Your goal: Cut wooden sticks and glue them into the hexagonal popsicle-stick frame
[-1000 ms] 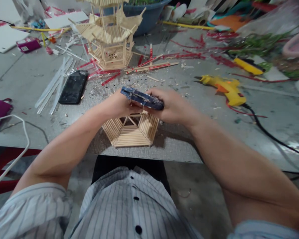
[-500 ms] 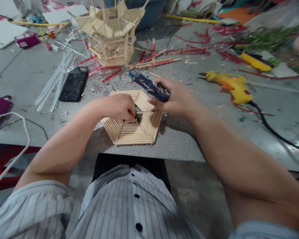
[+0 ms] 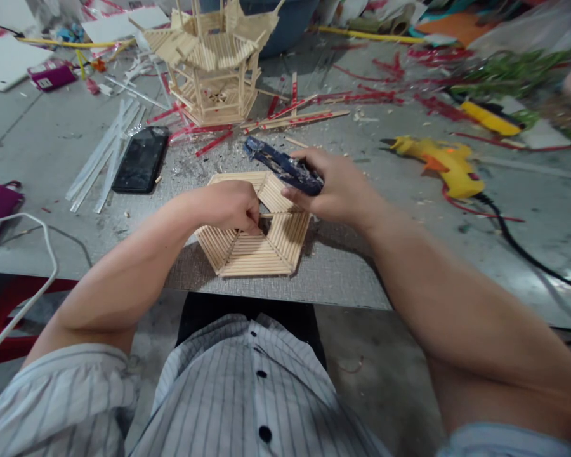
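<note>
A hexagonal panel of pale wooden sticks (image 3: 259,263) lies on the table close to its front edge, with an opening at its middle. Over that opening, my left hand (image 3: 231,204) is closed with its fingertips pointing down; what they pinch is hidden. A thin stick (image 3: 280,214) runs across the panel to the right of these fingers. My right hand (image 3: 335,187) grips a worn, dark blue hand tool (image 3: 283,165), whose exact kind I cannot make out. The tool is held above the panel's upper right part, its far end pointing up and left.
Behind the panel stands a wooden stick pavilion model (image 3: 214,70). A black phone (image 3: 141,160) and clear glue sticks (image 3: 105,152) lie left. A yellow glue gun (image 3: 438,165) with a black cord rests right. Red-marked sticks (image 3: 299,117) and plastic scraps are scattered behind.
Both hands stay almost in place. The blue tool has dipped very slightly at its far end, and my left fingertips have shifted a little at the opening.
</note>
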The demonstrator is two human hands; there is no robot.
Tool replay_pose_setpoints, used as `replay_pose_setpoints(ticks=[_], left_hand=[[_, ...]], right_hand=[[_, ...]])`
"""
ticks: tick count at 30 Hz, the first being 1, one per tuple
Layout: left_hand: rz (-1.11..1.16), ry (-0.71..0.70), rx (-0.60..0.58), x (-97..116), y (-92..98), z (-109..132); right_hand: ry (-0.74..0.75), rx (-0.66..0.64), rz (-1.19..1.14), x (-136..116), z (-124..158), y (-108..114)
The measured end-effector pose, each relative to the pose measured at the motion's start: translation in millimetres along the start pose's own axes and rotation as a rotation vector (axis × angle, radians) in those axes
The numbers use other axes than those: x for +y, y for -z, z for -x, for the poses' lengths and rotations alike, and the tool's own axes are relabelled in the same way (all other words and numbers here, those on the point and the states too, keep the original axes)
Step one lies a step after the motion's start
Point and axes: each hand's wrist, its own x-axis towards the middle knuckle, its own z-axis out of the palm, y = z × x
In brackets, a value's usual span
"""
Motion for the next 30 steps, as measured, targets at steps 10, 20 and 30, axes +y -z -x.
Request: replay_pose_setpoints(ticks=[10, 20, 30], left_hand=[[0.035, 0.009, 0.013, -0.2, 0.0, -0.8], [0.057, 0.004, -0.002, 1.0, 0.2, -0.2], [-0.002, 0.041, -0.009, 2.9, 0.1, 0.0]], right_hand=[[0.021, -0.022, 0.042, -5.4, -2.0, 2.3], [0.016, -0.025, 0.030, -5.7, -2.0, 2.0], [0.030, -0.044, 0.056, -5.9, -2.2, 1.5]])
